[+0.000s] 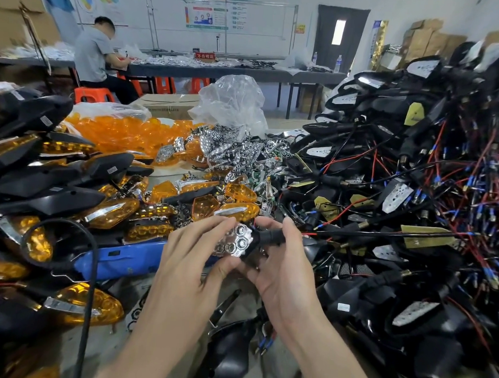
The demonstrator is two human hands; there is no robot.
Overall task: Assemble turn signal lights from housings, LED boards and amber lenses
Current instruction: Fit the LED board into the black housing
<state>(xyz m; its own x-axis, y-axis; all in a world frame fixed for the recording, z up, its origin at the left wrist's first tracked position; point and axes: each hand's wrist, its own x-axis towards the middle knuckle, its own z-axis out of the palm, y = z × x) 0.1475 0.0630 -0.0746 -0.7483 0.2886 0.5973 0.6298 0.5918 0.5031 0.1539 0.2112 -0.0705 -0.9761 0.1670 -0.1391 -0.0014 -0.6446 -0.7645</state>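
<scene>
Cluttered counter [110, 349]: glossy amber lenses [121, 133] at 11 o'clock, wired black housings [417, 168] at 3. Centre, my left grip [192, 255] pinches a chrome honeycomb reflector [235, 241]; my right grip [284, 266] clasps its black housing [269, 237].

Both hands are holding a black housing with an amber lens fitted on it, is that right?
No. The left hand and right hand hold the black housing, but the head view shows a bare chrome reflector on it, no lens.

reflector [234, 241]: shiny chrome | housing [267, 237]: matt black plastic | lenses [115, 129]: glossy amber
</scene>
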